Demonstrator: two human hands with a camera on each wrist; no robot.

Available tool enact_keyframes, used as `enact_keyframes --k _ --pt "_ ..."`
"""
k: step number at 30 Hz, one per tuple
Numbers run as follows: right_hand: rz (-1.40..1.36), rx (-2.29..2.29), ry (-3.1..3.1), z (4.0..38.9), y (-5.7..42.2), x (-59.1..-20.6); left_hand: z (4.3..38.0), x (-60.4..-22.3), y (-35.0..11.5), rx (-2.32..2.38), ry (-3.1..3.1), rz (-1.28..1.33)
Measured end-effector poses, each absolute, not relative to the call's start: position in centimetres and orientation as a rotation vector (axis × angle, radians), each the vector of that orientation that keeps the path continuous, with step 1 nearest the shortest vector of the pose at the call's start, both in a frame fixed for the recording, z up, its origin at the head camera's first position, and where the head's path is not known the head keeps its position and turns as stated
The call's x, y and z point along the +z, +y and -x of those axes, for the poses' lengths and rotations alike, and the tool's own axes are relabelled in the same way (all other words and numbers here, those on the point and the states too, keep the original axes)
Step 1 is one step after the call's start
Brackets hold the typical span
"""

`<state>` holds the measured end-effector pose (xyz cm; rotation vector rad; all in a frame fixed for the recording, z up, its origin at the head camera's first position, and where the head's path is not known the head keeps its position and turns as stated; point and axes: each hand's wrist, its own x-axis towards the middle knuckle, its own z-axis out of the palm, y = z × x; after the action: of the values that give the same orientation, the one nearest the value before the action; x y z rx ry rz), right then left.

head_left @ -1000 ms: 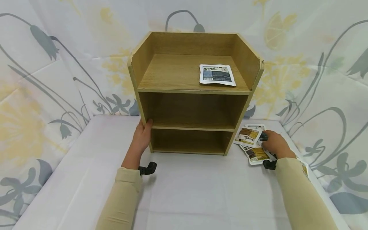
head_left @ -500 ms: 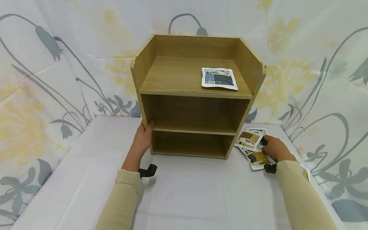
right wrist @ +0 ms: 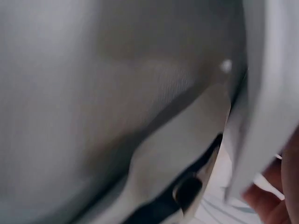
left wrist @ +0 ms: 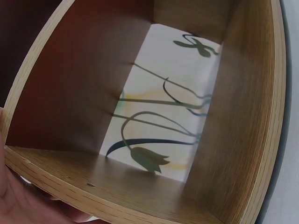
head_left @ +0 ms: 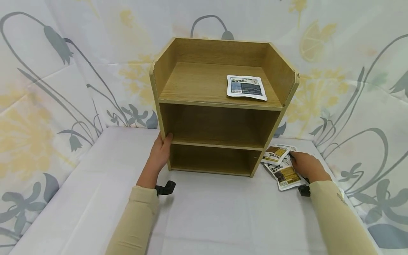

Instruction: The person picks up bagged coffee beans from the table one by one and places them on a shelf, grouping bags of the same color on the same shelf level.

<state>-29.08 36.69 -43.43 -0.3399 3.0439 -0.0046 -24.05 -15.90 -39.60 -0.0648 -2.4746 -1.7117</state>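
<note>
My left hand (head_left: 160, 153) grips the left side panel of a small wooden shelf unit (head_left: 200, 83), thumb at its front edge. In the left wrist view, the fingers (left wrist: 28, 203) wrap the panel beside a compartment. My right hand (head_left: 308, 166) is at a loose pile of white-edged food pouches on the right. A pouch with a brown and yellow label (head_left: 275, 154) leans by the shelf, and another similar pouch (head_left: 287, 175) lies in front. In the right wrist view, the fingers (right wrist: 262, 201) are curled at a blurred pale pouch edge (right wrist: 254, 135).
A white pouch with a dark blue label (head_left: 247, 87) lies on the shelf unit's top board. Below are two open compartments. A white cloth (head_left: 204, 212) covers the table, and flower-patterned fabric (head_left: 95, 42) hangs behind and at both sides.
My right hand has shifted slightly right and toward me at the pouch pile, uncovering more of the front pouch. The left hand keeps its grip. The head view has shifted a little.
</note>
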Motion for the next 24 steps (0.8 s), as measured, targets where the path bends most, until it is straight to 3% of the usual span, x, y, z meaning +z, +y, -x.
enact_keyframes --k 9,24 --pt "0.451 0.172 3.151 28.5 37.0 -42.8 24.2 -39.6 -16.1 -1.697 -2.484 0.056" --pt "0.373 -0.148 3.264 26.7 38.1 -40.5 24.3 -39.5 -15.9 -1.718 -2.481 0.04"
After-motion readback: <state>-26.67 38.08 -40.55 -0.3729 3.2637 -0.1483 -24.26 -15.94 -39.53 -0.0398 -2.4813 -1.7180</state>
